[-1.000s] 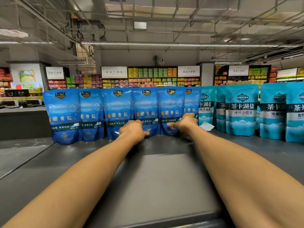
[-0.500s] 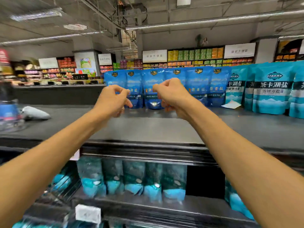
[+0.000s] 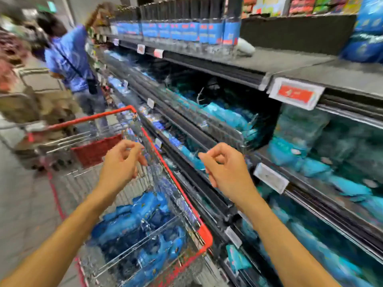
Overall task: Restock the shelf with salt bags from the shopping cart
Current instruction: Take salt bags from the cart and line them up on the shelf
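Note:
A wire shopping cart (image 3: 176,183) with a red rim stands at the lower left, against the shelving. Several blue salt bags (image 3: 132,222) lie piled in its basket. My left hand (image 3: 121,162) hovers over the cart with loosely curled fingers and holds nothing. My right hand (image 3: 226,168) hangs just right of the cart's rim, in front of the lower shelves, fingers loosely curled and empty too. Dark blue salt bags (image 3: 366,38) stand on the top shelf (image 3: 310,65) at the far right. The view is blurred by motion.
Lower shelves (image 3: 290,183) hold teal and blue bags behind wire fronts. Bottles with blue labels (image 3: 186,32) line the top shelf to the left. A person in a blue shirt (image 3: 68,59) stands in the aisle beyond another cart (image 3: 31,125). A red price tag (image 3: 296,94) hangs on the shelf edge.
My head has swung left and down from the top shelf to the cart. Both hands have left the standing bags and dropped, empty, toward the cart.

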Demonstrator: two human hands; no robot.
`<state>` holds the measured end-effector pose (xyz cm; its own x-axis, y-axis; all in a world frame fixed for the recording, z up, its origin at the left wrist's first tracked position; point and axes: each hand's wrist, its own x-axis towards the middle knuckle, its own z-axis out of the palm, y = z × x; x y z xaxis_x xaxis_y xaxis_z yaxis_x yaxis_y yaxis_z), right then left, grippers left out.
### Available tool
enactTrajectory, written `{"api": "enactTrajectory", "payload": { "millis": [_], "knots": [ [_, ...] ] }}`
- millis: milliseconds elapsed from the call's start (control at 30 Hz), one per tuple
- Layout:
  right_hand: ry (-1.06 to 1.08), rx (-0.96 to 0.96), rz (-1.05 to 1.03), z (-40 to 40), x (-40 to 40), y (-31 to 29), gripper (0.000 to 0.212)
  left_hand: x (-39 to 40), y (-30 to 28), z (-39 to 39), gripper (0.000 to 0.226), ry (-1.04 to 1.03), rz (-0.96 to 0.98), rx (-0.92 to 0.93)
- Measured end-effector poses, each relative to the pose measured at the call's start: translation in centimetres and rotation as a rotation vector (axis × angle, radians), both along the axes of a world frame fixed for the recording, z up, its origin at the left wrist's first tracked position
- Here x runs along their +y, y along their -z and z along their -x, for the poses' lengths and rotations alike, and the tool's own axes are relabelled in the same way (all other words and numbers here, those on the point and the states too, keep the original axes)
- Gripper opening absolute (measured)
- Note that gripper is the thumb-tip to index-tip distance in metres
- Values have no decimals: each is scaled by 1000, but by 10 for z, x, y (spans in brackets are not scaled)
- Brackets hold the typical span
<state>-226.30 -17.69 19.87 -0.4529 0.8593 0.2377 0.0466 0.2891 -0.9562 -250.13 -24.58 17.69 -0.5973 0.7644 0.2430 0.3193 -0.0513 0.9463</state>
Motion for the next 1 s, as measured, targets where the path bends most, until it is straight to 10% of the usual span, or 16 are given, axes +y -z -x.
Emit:
{"api": "enactTrajectory", "payload": {
  "millis": [267,733,1000],
  "knots": [
    [-212,-402,331,175,28,173,34,-58,192,113,34,-239,558,-58],
    [-314,-1260,185,355,141,516,31,48,545,244,26,-191,1251,-243],
    [-270,-1438,87,397,169,641,86,86,656,261,96,-332,1442,-24]
  ]
}}
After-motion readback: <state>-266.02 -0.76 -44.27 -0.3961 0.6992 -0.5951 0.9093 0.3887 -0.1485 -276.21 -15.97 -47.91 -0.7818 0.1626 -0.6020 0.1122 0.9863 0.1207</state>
